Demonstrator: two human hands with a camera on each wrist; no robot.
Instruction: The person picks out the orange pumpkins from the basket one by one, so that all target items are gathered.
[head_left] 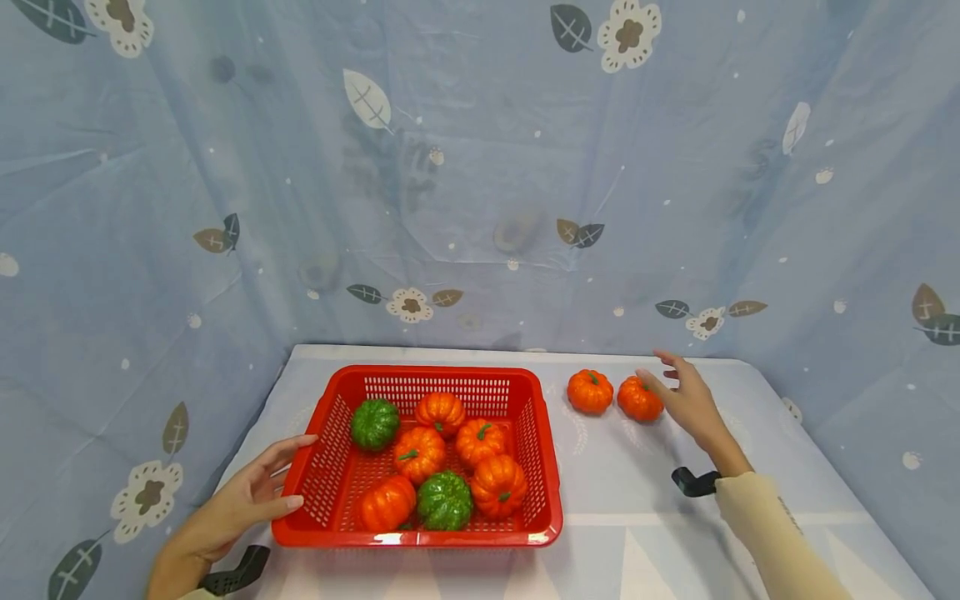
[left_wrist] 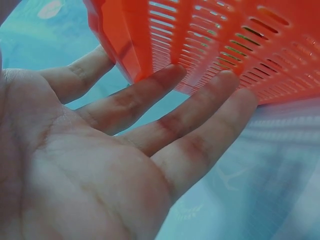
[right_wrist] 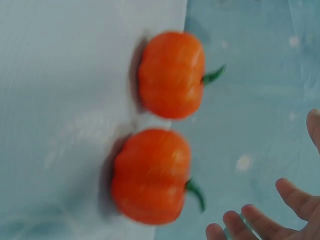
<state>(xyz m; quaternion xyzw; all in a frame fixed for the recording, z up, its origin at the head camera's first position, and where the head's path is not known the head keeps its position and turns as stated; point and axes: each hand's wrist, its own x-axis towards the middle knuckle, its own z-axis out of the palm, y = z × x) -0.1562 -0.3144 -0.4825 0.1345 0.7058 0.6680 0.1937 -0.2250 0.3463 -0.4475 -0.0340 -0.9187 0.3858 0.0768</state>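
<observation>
A red plastic basket [head_left: 423, 540] with slotted walls stands on the table, with several orange pumpkins [head_left: 420, 454] and two green pumpkins [head_left: 445, 501] inside. My left hand [head_left: 243, 500] is at its left side; in the left wrist view its extended fingers [left_wrist: 200, 125] touch the outer wall. Right of the basket sit two small orange pumpkins, one on the left [head_left: 589, 392] and one on the right [head_left: 639, 399]. My right hand [head_left: 686, 400], fingers spread, hovers beside the right one and holds nothing. Both pumpkins show green stems in the right wrist view.
A pale patterned cloth covers the table [head_left: 622, 492]. Blue curtains [head_left: 480, 208] printed with flowers and leaves hang behind it and at both sides. Each wrist carries a black mount [head_left: 695, 482].
</observation>
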